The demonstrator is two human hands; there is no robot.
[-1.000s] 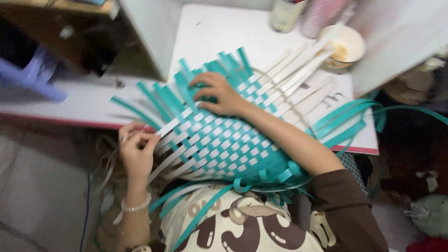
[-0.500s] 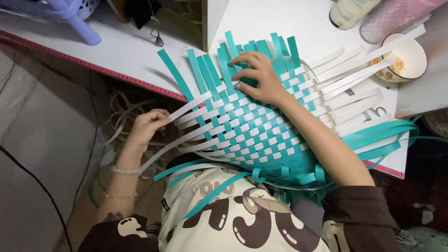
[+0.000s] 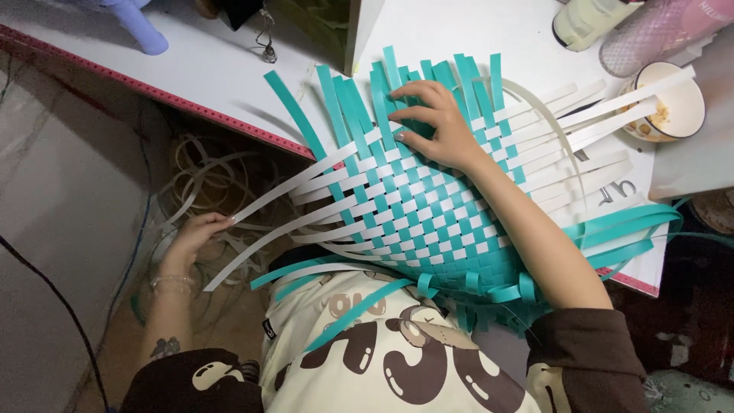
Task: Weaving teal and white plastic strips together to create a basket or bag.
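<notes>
A half-woven mat (image 3: 428, 222) of teal and white strips lies over the edge of a white table (image 3: 222, 76) and onto my lap. My right hand (image 3: 436, 126) presses flat on its far part, fingers spread over the teal strip ends. Below the table edge, my left hand (image 3: 191, 239) pinches the end of a long white strip (image 3: 283, 195) that runs out of the weave's left side. More loose white strips (image 3: 581, 130) fan out to the right, and teal strips (image 3: 627, 226) curl off the right edge.
A bowl with food (image 3: 673, 103), a pink bottle (image 3: 650, 34) and a pale bottle (image 3: 589, 19) stand at the table's far right. A purple object (image 3: 141, 27) sits far left. Coiled loose strips (image 3: 222, 180) and a black cable (image 3: 53, 294) lie on the floor.
My left hand has moved down and left, away from the weave, drawing the white strip out. My right hand stays pressed on the mat's far part.
</notes>
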